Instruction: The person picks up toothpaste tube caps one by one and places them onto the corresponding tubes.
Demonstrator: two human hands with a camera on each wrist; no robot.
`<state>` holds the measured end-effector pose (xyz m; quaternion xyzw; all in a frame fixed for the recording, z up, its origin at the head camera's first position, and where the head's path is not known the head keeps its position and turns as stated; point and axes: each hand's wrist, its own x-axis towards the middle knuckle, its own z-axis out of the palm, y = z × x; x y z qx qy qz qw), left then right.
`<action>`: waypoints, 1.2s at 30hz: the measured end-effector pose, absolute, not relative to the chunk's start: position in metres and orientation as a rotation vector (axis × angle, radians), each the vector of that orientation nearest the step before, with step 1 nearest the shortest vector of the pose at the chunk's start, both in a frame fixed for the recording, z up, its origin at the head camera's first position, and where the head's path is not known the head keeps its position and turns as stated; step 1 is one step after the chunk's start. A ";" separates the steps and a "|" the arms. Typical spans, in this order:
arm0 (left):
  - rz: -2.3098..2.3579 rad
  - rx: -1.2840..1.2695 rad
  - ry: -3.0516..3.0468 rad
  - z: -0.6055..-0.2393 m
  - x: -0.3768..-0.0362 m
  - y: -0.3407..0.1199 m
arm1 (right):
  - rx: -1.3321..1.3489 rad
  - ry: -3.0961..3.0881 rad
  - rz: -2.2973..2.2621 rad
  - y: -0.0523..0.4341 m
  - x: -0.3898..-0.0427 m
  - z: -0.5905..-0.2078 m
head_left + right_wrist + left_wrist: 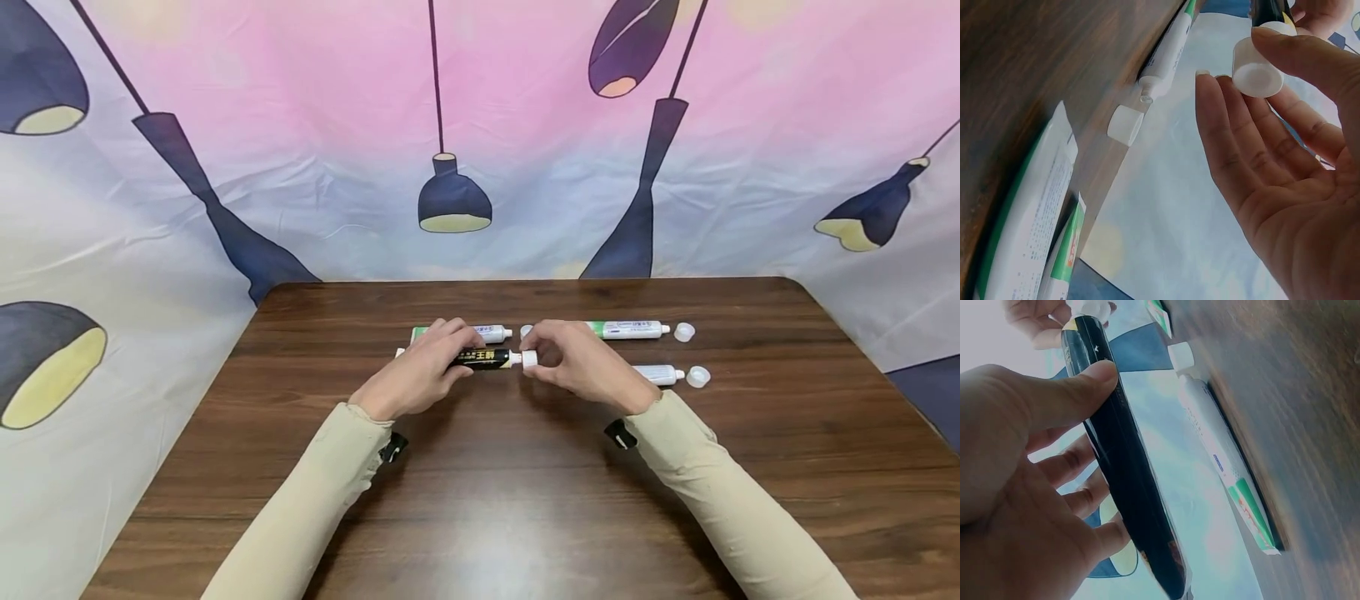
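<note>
My left hand (423, 373) grips a black toothpaste tube (483, 359), with the thumb along one side and the fingers around the other in the left wrist view. The tube's nozzle end points right. My right hand (585, 364) pinches a white cap (529, 358) right at that nozzle. In the right wrist view the thumb (1310, 53) presses on the side of the cap, and its round end faces the camera. The other right fingers extend behind it.
Behind the black tube lies a white and green toothpaste tube (491, 334) with a loose cap (527, 332). To the right are two more white tubes, one farther back (633, 330) and one nearer (660, 374), each beside a white cap (684, 332). A printed cloth hangs behind the wooden table (480, 483).
</note>
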<state>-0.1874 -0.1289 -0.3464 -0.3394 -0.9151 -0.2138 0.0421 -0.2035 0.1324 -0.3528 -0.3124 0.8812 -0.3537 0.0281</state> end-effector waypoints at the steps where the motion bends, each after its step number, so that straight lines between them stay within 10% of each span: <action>1: -0.649 -1.042 -2.798 -0.346 -0.187 -0.128 | -0.964 2.710 -1.102 0.132 -0.204 -0.353; 36: -0.549 -1.060 -2.755 -0.352 -0.186 -0.121 | -1.034 2.763 -1.056 0.130 -0.203 -0.357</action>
